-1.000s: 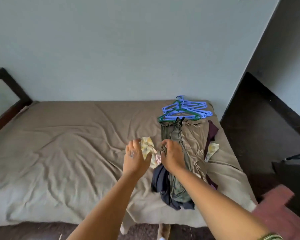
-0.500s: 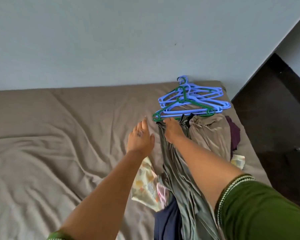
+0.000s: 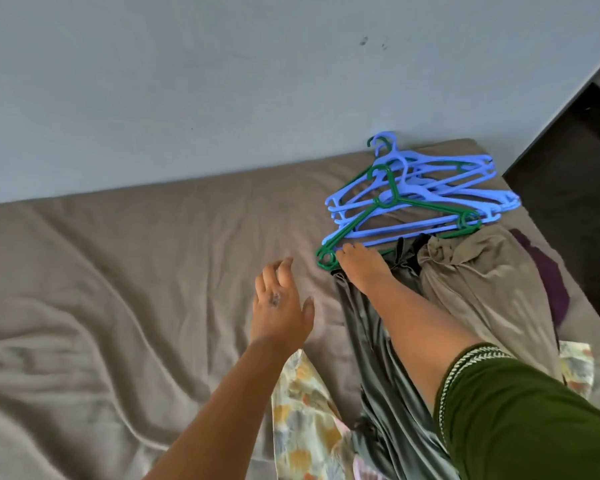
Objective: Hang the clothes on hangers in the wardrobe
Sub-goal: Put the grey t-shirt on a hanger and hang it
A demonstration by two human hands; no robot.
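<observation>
Since the earlier frame the right hand (image 3: 362, 268) has reached further up the bed, its fingers (image 3: 349, 249) now touching the bottom bar of the green plastic hanger (image 3: 388, 202); whether they grip it I cannot tell. Nearest, a dark green sleeve with pale trim (image 3: 534, 420) covers the right upper arm, which stretches straight out over a long grey-green satin garment (image 3: 378, 358). Beside it lie a floral-print cloth (image 3: 302, 410) and a taupe garment (image 3: 482, 282). The left hand (image 3: 281, 306) hovers over the brown bedsheet (image 3: 118, 289), palm down, fingers relaxed and spread — holding nothing. Farthest, the green hanger lies atop a heap of blue plastic hangers (image 3: 447, 188) near the wall. No writing is legible anywhere.
</observation>
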